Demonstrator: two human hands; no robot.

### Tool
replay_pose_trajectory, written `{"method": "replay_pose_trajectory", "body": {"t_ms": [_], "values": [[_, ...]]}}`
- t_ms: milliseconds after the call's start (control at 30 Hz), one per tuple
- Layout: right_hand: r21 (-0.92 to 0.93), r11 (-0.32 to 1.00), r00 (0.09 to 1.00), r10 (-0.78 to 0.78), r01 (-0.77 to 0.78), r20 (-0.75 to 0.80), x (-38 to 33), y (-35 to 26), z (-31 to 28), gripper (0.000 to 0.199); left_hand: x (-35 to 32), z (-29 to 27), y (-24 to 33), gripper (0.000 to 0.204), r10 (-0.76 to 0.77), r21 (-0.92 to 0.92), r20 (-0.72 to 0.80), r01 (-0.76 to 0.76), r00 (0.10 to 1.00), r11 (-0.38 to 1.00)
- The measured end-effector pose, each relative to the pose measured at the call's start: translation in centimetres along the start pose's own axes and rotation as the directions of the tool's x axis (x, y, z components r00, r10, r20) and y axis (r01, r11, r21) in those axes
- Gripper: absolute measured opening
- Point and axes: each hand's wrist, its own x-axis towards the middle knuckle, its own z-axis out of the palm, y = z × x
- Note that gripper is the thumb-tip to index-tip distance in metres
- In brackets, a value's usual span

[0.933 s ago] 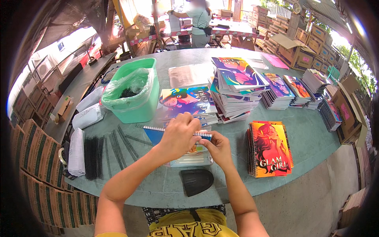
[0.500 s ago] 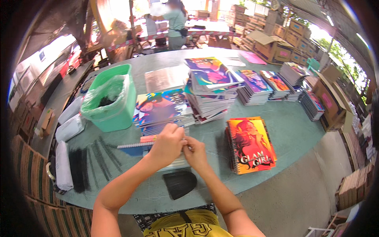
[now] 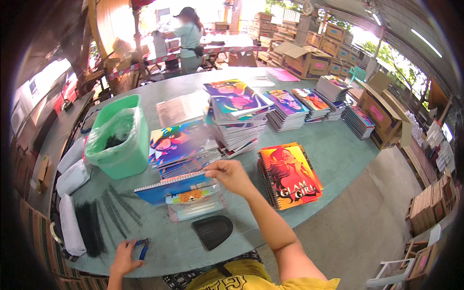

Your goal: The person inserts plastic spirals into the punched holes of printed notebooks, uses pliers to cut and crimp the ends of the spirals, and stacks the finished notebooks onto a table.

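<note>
My right hand [image 3: 231, 177] pinches the top right corner of a blue notebook [image 3: 169, 187], beside the end of its white spiral coil. The notebook stands tilted, its coil edge up. Just in front of it lies a clear plastic pouch [image 3: 195, 205] with an orange cartoon animal on it. At the near left table edge, my left hand [image 3: 126, 258] has its fingers and thumb around blue-handled pliers [image 3: 143, 247]. A black rounded pad [image 3: 212, 232] lies nearest me, in front of the pouch.
Black spiral coils [image 3: 113, 205] lie at the left, beside a white roll [image 3: 71, 227]. A green bin [image 3: 137, 140] stands behind them. Stacked notebooks [image 3: 237, 116] and red-orange spiral notebooks [image 3: 290, 174] sit further right. A person [image 3: 188, 41] stands at another table.
My left hand has left the notebook's coil and moved down left to the pliers. My right hand still holds the notebook corner, now tilting it up. The view has shifted slightly.
</note>
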Motion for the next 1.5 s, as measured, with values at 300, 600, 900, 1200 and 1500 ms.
{"method": "replay_pose_trajectory", "body": {"t_ms": [300,600,900,1200,1500], "values": [[-0.678,0.660,0.911,-0.025,0.324,0.411,4.3,-7.8,5.4,0.035,5.8,-1.6,5.5,0.026,-0.201,-0.466,-0.091,0.137,0.975,0.874],[-0.292,0.888,0.802,-0.128,0.354,0.583,6.6,-7.8,14.8,0.029,9.0,-4.7,8.1,0.031,-0.317,-0.774,0.073,0.254,0.946,0.580],[-0.448,0.800,0.872,-0.181,0.399,0.455,5.7,-6.8,15.3,0.021,10.0,-4.4,5.7,0.035,-0.198,-0.476,-0.093,0.130,0.976,0.870],[-0.522,0.729,0.891,-0.290,0.442,0.350,5.3,-5.6,15.8,0.017,9.6,-4.8,7.5,0.037,-0.161,-0.176,-0.181,0.129,0.970,0.976],[-0.549,0.708,0.881,-0.231,0.444,0.413,6.7,-6.7,15.8,0.015,9.6,-5.1,5.9,0.045,0.004,-0.948,0.265,0.259,0.964,0.187]]}}
